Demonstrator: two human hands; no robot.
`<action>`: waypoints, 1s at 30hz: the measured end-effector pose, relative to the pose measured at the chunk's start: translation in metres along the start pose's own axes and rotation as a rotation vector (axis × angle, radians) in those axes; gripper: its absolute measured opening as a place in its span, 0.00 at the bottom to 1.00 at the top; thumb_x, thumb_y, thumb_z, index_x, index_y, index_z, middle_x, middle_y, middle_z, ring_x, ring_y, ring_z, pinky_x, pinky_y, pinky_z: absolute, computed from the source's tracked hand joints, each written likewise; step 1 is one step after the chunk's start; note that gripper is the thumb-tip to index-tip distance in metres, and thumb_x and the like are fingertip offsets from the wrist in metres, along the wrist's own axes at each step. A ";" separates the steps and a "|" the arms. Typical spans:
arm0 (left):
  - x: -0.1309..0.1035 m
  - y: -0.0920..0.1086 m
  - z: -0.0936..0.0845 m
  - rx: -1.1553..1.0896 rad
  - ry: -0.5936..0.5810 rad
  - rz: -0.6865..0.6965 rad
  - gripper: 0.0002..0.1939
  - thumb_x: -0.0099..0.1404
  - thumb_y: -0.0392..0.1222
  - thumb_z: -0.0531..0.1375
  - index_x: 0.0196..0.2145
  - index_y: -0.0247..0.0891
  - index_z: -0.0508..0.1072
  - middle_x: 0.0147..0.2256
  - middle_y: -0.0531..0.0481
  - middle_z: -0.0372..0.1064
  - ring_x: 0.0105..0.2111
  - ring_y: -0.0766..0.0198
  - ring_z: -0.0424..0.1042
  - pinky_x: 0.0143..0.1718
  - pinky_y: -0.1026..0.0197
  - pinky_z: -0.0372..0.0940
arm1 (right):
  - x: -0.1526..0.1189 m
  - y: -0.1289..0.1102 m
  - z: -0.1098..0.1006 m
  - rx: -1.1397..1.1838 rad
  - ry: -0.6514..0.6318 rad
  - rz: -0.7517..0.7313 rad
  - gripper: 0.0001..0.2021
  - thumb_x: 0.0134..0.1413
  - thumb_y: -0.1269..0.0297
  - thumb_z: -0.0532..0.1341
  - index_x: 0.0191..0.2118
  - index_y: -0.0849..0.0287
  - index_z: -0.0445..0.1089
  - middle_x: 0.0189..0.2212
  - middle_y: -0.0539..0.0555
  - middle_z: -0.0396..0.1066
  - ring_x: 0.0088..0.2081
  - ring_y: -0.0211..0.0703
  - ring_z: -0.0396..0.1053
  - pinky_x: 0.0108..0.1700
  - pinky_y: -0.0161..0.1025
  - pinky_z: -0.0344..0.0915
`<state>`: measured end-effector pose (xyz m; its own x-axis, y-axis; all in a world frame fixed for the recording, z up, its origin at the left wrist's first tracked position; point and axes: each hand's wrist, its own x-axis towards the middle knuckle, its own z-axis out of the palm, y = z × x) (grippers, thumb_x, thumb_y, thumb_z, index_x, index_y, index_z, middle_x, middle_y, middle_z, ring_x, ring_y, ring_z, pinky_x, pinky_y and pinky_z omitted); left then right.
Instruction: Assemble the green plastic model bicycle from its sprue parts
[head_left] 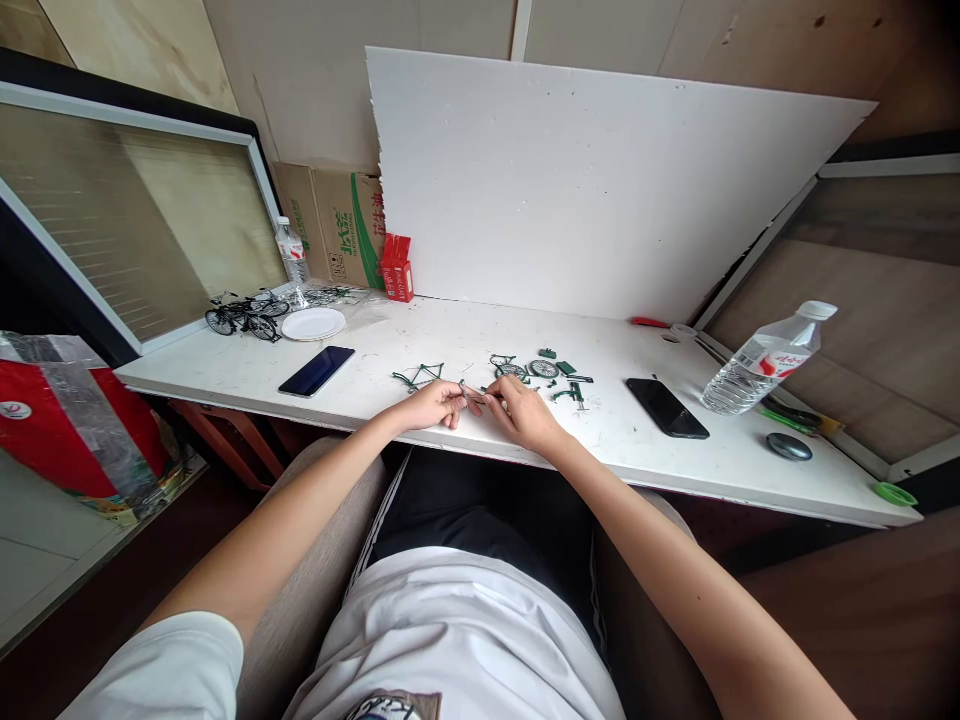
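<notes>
Close to the front edge of the white table, both my hands meet over a small piece. My left hand (433, 405) is closed, its fingertips pinching a small dark part (463, 390) of unclear kind. From the right, my right hand (525, 415) pinches a thin rod-like piece (480, 398) whose tip reaches that part. A green miniature bicycle frame (424, 377) lies just behind my left hand. Beyond my right hand are a model bicycle wheel with green pieces (510, 370), a loose spoked wheel (544, 369) and several small green parts (571, 390).
Phones lie to the left (316, 371) and right (666, 407). A water bottle (761, 360) stands at the right by a dark oval object (789, 446). Assembled black model bicycles (247, 315), a white plate (313, 323) and a red box (397, 268) sit at the back left.
</notes>
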<state>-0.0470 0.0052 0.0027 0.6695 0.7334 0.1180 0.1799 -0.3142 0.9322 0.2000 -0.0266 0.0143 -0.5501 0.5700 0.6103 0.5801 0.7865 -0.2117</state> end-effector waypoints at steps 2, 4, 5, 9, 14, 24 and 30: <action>0.000 -0.001 0.000 -0.020 0.003 0.001 0.35 0.71 0.66 0.62 0.55 0.29 0.78 0.28 0.45 0.76 0.24 0.66 0.70 0.29 0.63 0.62 | -0.001 0.003 0.003 0.001 0.005 0.004 0.11 0.78 0.58 0.52 0.43 0.55 0.67 0.37 0.57 0.74 0.38 0.48 0.71 0.37 0.41 0.64; 0.001 -0.003 -0.001 -0.033 0.007 0.001 0.35 0.70 0.65 0.62 0.56 0.29 0.78 0.31 0.43 0.78 0.24 0.66 0.70 0.29 0.63 0.62 | -0.002 0.006 0.005 0.004 0.020 0.011 0.11 0.77 0.57 0.54 0.42 0.55 0.68 0.37 0.56 0.74 0.35 0.46 0.71 0.37 0.41 0.64; 0.001 -0.004 -0.001 -0.037 0.008 0.001 0.35 0.70 0.65 0.63 0.57 0.29 0.78 0.32 0.42 0.78 0.25 0.66 0.71 0.29 0.63 0.62 | -0.003 0.008 0.007 0.007 0.028 0.016 0.12 0.77 0.57 0.54 0.41 0.55 0.68 0.36 0.56 0.75 0.34 0.46 0.71 0.36 0.40 0.64; 0.001 -0.007 -0.001 -0.045 0.012 0.005 0.33 0.71 0.62 0.63 0.58 0.30 0.78 0.36 0.40 0.80 0.25 0.66 0.72 0.28 0.63 0.63 | -0.004 0.012 0.009 0.016 0.034 0.023 0.12 0.77 0.55 0.56 0.41 0.55 0.70 0.35 0.55 0.77 0.32 0.45 0.72 0.36 0.39 0.64; 0.000 -0.007 -0.001 -0.034 0.005 0.007 0.31 0.72 0.60 0.62 0.59 0.30 0.77 0.43 0.36 0.81 0.26 0.68 0.73 0.29 0.64 0.64 | -0.004 0.011 0.007 -0.003 0.019 0.043 0.13 0.76 0.55 0.56 0.41 0.56 0.70 0.33 0.55 0.79 0.29 0.44 0.71 0.34 0.39 0.62; -0.001 -0.003 0.000 -0.026 0.017 -0.005 0.27 0.73 0.56 0.62 0.58 0.31 0.78 0.45 0.35 0.81 0.25 0.68 0.72 0.28 0.64 0.64 | -0.003 0.009 0.005 -0.018 -0.012 0.075 0.16 0.77 0.53 0.54 0.38 0.56 0.69 0.30 0.55 0.76 0.27 0.44 0.69 0.33 0.38 0.58; -0.001 -0.004 0.001 -0.006 0.029 -0.019 0.27 0.73 0.55 0.62 0.58 0.28 0.78 0.35 0.40 0.80 0.25 0.68 0.71 0.28 0.64 0.63 | -0.003 0.011 0.005 -0.024 -0.004 0.052 0.20 0.78 0.52 0.52 0.35 0.56 0.70 0.27 0.54 0.72 0.28 0.43 0.66 0.33 0.38 0.58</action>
<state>-0.0476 0.0053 -0.0010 0.6445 0.7566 0.1104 0.1881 -0.2969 0.9362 0.2048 -0.0185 0.0059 -0.5212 0.6108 0.5961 0.6220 0.7501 -0.2247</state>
